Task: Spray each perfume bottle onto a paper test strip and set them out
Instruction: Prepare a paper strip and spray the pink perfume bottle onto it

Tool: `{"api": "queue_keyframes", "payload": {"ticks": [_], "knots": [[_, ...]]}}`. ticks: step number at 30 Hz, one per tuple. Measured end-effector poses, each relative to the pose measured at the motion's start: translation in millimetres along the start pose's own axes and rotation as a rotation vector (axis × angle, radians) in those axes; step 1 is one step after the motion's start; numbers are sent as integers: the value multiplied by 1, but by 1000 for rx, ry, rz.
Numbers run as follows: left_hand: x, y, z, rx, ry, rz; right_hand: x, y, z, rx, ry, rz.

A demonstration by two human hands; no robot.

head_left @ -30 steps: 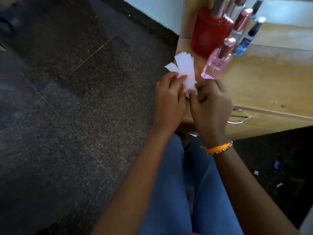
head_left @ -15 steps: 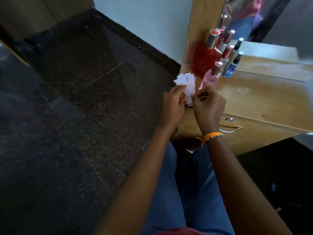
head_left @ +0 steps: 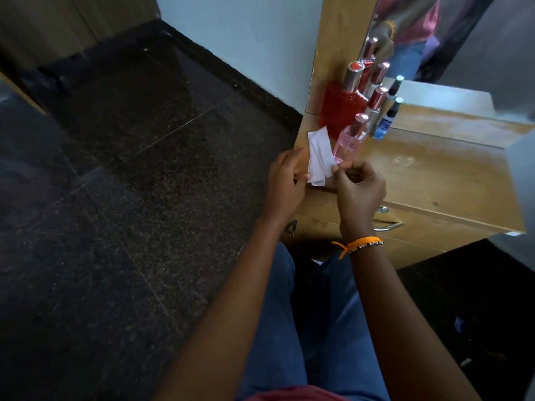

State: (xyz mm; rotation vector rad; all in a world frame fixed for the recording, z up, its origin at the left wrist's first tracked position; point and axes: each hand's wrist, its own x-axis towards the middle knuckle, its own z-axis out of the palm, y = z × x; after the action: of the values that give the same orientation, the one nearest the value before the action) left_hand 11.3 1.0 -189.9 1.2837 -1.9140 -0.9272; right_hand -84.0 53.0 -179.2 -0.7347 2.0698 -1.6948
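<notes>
Paper strips sit as a small stack between both hands, over the near edge of the dresser; exact count unreadable. Versus half a second ago, the fan has closed into a tighter stack. Left hand fingers curl round its lower edge; right hand pinches one strip. Three bottles just beyond the fingertips: pink bottle, red bottle, blue bottle. One orange wristband.

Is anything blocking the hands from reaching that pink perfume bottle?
Only the paper strips themselves: both the left hand and right hand hold them, right in front of the pink perfume bottle. Otherwise nothing visible stands between.
</notes>
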Motion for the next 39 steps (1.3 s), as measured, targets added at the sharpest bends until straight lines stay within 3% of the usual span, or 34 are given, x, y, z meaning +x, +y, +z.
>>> {"api": "queue_keyframes", "payload": {"ticks": [9,24,39], "knots": [[1,1,0,145,-43,58,5,-4,-2,-83,-78,56],[-1,4,1,143,-26,3,6,-11,-2,143,-13,130],[-2,-1,6,341,-33,105,7,-3,-1,-71,-101,59]]}}
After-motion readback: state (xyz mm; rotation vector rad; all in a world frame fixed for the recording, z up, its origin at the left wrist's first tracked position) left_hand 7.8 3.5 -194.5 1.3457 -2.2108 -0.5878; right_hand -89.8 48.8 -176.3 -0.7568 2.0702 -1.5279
